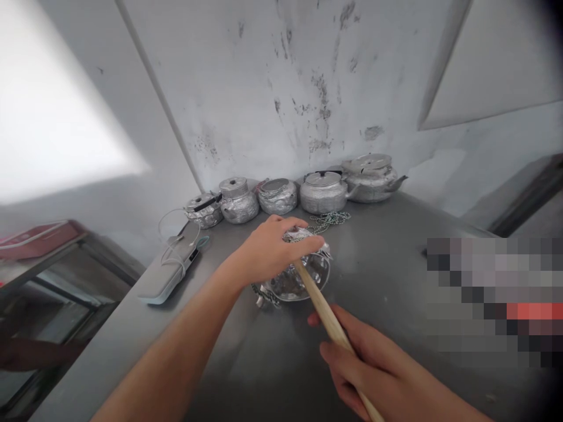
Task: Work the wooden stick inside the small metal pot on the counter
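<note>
Currently the left hand (272,249) lies over the far side of a metal pot (292,287), its thumb and index finger parted around crumpled silver metal; whether it grips firmly I cannot tell. The pot sits on the grey worktop (387,281), near its middle, its mouth towards the wearer. The right hand (373,363) is closed around a pale wooden stick (323,308), which slants up to the left, its far end in front of the pot, just below the left thumb. A chain (268,296) hangs at the pot's near left side, and a 2nd chain (329,220) lies bunched beyond it. Along the stained wall (246,105) stand 5 silvery vessels (278,197). Well to the left, a grey device (165,278) has a white cable (181,261) around it.
</note>
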The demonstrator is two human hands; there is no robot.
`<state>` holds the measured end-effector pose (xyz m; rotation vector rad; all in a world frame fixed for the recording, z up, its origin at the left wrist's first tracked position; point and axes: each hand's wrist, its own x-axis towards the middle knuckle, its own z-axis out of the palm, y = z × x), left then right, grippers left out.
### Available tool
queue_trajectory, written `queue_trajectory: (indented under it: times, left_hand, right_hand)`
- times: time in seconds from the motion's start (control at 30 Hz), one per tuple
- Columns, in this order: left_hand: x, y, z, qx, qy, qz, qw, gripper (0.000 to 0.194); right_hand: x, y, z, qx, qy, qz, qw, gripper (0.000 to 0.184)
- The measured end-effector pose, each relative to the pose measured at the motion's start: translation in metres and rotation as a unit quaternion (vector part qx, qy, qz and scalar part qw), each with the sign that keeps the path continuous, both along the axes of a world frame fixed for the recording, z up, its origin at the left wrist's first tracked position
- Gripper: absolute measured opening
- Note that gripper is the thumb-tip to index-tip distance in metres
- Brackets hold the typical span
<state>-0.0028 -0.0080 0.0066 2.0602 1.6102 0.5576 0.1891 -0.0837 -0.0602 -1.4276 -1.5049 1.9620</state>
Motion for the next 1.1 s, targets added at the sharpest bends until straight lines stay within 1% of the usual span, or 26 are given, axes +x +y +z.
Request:
queue_trajectory:
  times: [0.13, 0.27, 0.37, 0.47, 0.5, 0.6, 0.7, 0.8, 0.9, 0.97, 1.1]
  left_hand:
    - [0.001, 0.0, 0.001, -0.009, 0.003, 0.011, 1.0, 0.062]
    - [0.001, -0.001, 0.002, -0.007, -0.002, 0.009, 1.0, 0.061]
    - [0.001, -0.001, 0.002, -0.007, -0.002, 0.006, 1.0, 0.06]
    - [0.001, -0.002, 0.002, -0.01, -0.003, 0.0, 1.0, 0.059]
    - [0.001, -0.002, 0.002, -0.011, -0.003, 0.001, 1.0, 0.059]
    - [0.001, -0.001, 0.002, -0.011, -0.004, 0.011, 1.0, 0.061]
    - [0.001, -0.001, 0.002, -0.013, -0.002, 0.01, 1.0, 0.061]
    - [0.001, 0.0, 0.002, -0.017, 0.002, 0.009, 1.0, 0.06]
    - [0.001, 0.0, 0.002, -0.015, 0.0, 0.008, 1.0, 0.06]
    - [0.001, 0.0, 0.001, -0.011, 0.0, 0.001, 1.0, 0.06]
    - [0.001, 0.0, 0.001, -0.012, -0.001, 0.005, 1.0, 0.061]
  right_hand:
    - [-0.001, 0.002, -0.002, -0.002, 0.019, -0.004, 1.0, 0.015]
    - [-0.003, 0.002, -0.002, -0.006, -0.002, 0.004, 1.0, 0.017]
    - [-0.005, 0.001, -0.002, -0.002, -0.008, 0.011, 1.0, 0.014]
    - [-0.006, -0.001, -0.002, 0.031, -0.012, 0.022, 0.999, 0.013]
    - [-0.005, -0.001, -0.002, 0.041, -0.013, 0.015, 0.999, 0.013]
    - [-0.004, 0.0, -0.003, 0.022, 0.001, 0.01, 1.0, 0.013]
    - [-0.001, 0.003, -0.007, 0.001, -0.008, 0.034, 0.999, 0.017]
    - [-0.001, 0.005, -0.011, 0.029, -0.008, 0.042, 0.999, 0.018]
    - [-0.002, 0.006, -0.012, 0.067, -0.016, 0.054, 0.996, 0.016]
    - [-0.002, 0.006, -0.011, 0.071, -0.026, 0.07, 0.995, 0.016]
    - [-0.002, 0.006, -0.009, 0.058, -0.021, 0.062, 0.996, 0.014]
